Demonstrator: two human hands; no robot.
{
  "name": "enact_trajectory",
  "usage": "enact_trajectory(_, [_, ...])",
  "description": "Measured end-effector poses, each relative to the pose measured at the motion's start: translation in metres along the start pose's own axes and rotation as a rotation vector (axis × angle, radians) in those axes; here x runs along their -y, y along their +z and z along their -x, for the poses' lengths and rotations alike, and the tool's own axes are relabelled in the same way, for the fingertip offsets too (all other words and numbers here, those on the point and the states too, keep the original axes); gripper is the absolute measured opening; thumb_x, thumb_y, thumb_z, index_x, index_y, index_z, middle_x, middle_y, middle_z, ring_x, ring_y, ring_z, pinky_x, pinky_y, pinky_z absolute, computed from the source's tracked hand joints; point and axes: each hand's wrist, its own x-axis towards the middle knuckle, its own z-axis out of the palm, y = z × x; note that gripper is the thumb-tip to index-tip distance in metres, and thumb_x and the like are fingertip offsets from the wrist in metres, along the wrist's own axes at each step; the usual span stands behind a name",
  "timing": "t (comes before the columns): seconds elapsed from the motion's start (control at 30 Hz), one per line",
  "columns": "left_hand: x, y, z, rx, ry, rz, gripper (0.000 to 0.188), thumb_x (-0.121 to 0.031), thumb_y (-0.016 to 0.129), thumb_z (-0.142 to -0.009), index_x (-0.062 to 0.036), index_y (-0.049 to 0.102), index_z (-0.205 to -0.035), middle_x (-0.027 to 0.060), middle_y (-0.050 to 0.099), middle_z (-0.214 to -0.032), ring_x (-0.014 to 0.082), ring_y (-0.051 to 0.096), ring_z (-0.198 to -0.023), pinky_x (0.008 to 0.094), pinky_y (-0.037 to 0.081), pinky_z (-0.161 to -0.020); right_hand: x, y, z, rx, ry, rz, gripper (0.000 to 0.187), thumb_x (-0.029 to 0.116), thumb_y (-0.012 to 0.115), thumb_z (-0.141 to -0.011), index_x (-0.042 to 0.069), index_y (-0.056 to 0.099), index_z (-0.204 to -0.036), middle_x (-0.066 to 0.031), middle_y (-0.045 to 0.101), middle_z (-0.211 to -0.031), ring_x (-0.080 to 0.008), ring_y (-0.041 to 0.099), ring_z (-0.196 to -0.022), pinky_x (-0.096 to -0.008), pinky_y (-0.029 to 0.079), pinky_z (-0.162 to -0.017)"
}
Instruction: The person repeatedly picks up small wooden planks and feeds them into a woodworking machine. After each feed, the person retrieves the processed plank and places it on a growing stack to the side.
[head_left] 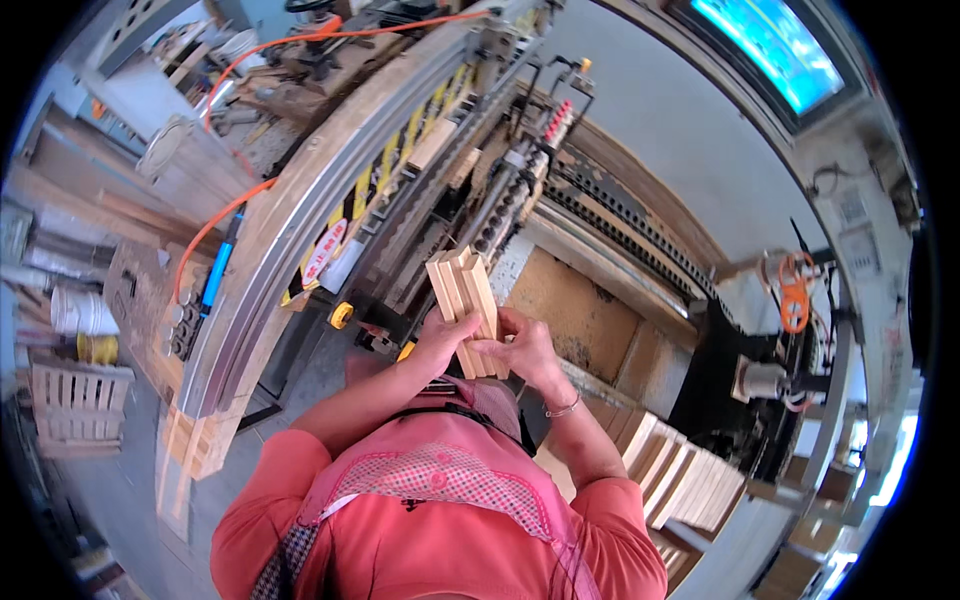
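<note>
A small bundle of pale wooden strips (463,288) stands up between my two hands in front of my chest. My left hand (440,342) wraps round its left side, with the thumb lying across the front. From the other side my right hand (526,348) grips the lower part, its thumb pressed on the wood and its fingers curled at the right edge. The strips lie side by side with their top ends slightly uneven. Just beyond them is the woodworking machine (520,170) with its row of red-tipped parts.
A stack of pale wooden pieces (690,480) sits at my lower right. To the left runs a long metal rail (235,330) with an orange hose (215,225) and a blue tube (222,262). A lit screen (770,50) hangs at upper right; a coiled orange hose (795,295) is below it.
</note>
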Motion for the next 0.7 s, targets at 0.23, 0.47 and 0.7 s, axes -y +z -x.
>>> enact_trajectory(0.23, [-0.014, -0.016, -0.008, -0.237, 0.242, -0.321, 0.028, -0.010, 0.062, -0.083, 0.0007, 0.054, -0.107, 0.0077, 0.060, -0.097, 0.0134, 0.059, -0.088, 0.0257, 0.048, -0.075, 0.019, -0.050, -0.100, 0.185, -0.020, 0.299, 0.033, 0.018, 0.077, -0.065, 0.002, 0.063, -0.090, -0.0032, 0.062, -0.074, -0.0079, 0.055, -0.063, -0.0248, 0.045, -0.053])
enact_trajectory(0.47, [0.013, -0.045, -0.009, -0.494, 0.249, -0.407, 0.013, -0.006, 0.062, -0.079, -0.0017, 0.053, -0.088, 0.0019, 0.058, -0.079, 0.0109, 0.059, -0.073, 0.0250, 0.048, -0.066, 0.013, -0.112, -0.290, -0.177, -0.287, 0.958, 0.034, 0.030, 0.070, -0.060, 0.004, 0.064, -0.081, -0.0165, 0.064, -0.077, -0.0313, 0.063, -0.072, -0.0391, 0.051, -0.067])
enact_trajectory(0.7, [0.003, -0.043, -0.010, -0.521, 0.246, -0.370, 0.013, -0.005, 0.060, -0.080, -0.0012, 0.052, -0.090, 0.0045, 0.059, -0.080, 0.0122, 0.059, -0.074, 0.0266, 0.048, -0.069, -0.007, -0.087, -0.377, -0.170, -0.217, 1.023, 0.033, 0.023, 0.067, -0.060, -0.001, 0.063, -0.083, -0.0199, 0.063, -0.084, -0.0339, 0.062, -0.083, -0.0400, 0.051, -0.074])
